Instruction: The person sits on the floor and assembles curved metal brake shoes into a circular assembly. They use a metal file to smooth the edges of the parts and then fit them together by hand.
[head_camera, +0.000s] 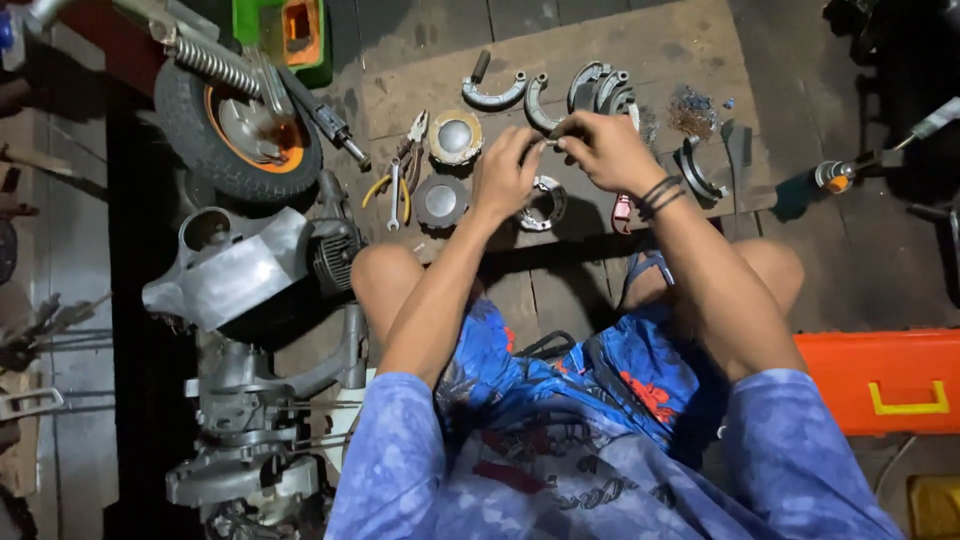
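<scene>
I sit on the floor with both hands raised over a wooden board (640, 50). My left hand (505, 172) and my right hand (605, 148) meet fingertip to fingertip on a small metal part (551, 133), too small to identify. Just beyond them lie curved grey brake shoes (600, 88) and a bent metal lever (492, 92). Under my left hand rests a ring-shaped metal piece (545, 203). Two round metal caps (455, 137) (441, 200) sit to the left of it.
Yellow-handled pliers and a wrench (397, 178) lie left of the caps. A small wheel with an orange rim (240, 125) and a stripped engine block (240, 270) fill the left side. An orange toolbox (880, 380) stands at the right, a drill-like tool (840, 175) above it.
</scene>
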